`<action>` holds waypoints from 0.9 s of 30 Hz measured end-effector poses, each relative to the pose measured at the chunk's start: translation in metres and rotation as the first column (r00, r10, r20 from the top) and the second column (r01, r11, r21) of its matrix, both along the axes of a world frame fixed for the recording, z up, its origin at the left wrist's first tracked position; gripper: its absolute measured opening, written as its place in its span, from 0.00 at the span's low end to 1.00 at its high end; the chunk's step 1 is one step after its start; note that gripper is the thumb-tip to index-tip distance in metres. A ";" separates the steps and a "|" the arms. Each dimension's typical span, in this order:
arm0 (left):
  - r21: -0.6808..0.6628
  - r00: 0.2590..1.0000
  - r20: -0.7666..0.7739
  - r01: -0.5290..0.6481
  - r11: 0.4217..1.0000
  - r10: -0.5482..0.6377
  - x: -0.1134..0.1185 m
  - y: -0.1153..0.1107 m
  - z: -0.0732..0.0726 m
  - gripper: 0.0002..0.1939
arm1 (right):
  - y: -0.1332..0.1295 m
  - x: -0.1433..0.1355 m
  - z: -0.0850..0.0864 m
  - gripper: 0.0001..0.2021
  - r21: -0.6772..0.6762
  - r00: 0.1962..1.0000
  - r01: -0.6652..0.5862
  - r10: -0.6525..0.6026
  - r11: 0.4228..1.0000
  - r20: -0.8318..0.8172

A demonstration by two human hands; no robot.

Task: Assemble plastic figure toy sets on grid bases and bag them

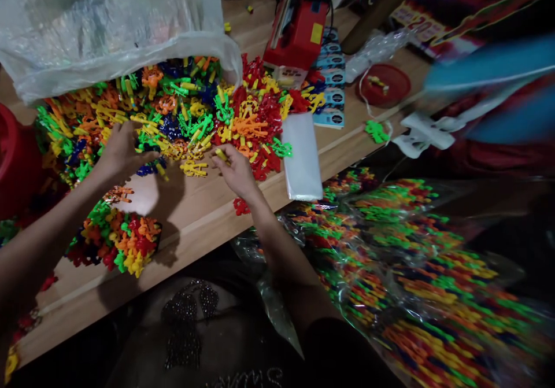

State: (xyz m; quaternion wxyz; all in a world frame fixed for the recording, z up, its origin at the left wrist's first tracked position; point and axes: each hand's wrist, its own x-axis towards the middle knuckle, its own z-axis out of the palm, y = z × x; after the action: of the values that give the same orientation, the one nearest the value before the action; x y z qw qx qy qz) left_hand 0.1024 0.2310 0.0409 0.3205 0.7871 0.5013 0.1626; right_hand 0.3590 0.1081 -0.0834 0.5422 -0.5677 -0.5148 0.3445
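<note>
A heap of small plastic toy figures [186, 116] in green, yellow, orange, blue and red spreads across the wooden table [203, 203]. My left hand [121, 151] reaches over the left part of the heap, thumb and fingers apart; its fingertips are close to yellow and blue figures. At the heap's front edge, my right hand [236, 171] pinches a small yellow plastic piece [222, 156], partly hidden by the fingers. A yellow figure [193, 169] lies on the wood between my hands. Nearer to me is a bundle of mixed figures [124, 237], below my left forearm.
A white plastic sack [130, 47] lies behind the heap. A red machine [297, 29], clear bags [302, 156] and a red dish [384, 84] stand rightward. Filled bags of figures [381, 249] lie beyond the table edge. A blurred blue sleeve [489, 70] belongs to another person.
</note>
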 end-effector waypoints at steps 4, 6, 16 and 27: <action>0.130 0.895 -0.328 0.361 0.923 -0.303 0.031 0.006 -0.018 0.21 | 0.001 0.004 -0.010 0.15 -0.034 0.998 0.046 -0.045 0.998 0.044; 0.023 0.743 -0.475 0.546 0.837 -0.471 0.060 -0.003 -0.032 0.15 | 0.000 0.000 -0.013 0.18 -0.040 0.998 0.033 -0.031 0.999 0.056; -0.100 0.634 -0.555 0.591 0.801 -0.538 0.091 -0.021 -0.059 0.24 | -0.013 0.006 -0.028 0.21 -0.087 0.994 0.055 -0.046 0.995 0.100; -0.188 0.877 0.017 0.474 0.860 -0.480 0.046 -0.022 -0.024 0.09 | -0.013 -0.018 -0.012 0.16 -0.010 0.990 -0.104 0.103 0.994 -0.099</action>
State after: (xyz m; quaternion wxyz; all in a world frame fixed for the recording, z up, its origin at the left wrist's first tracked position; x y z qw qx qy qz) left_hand 0.1482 0.2088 0.0168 0.4151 0.8555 0.3090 0.0187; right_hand 0.3410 0.0950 -0.0951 0.5439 -0.5267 -0.5134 0.4038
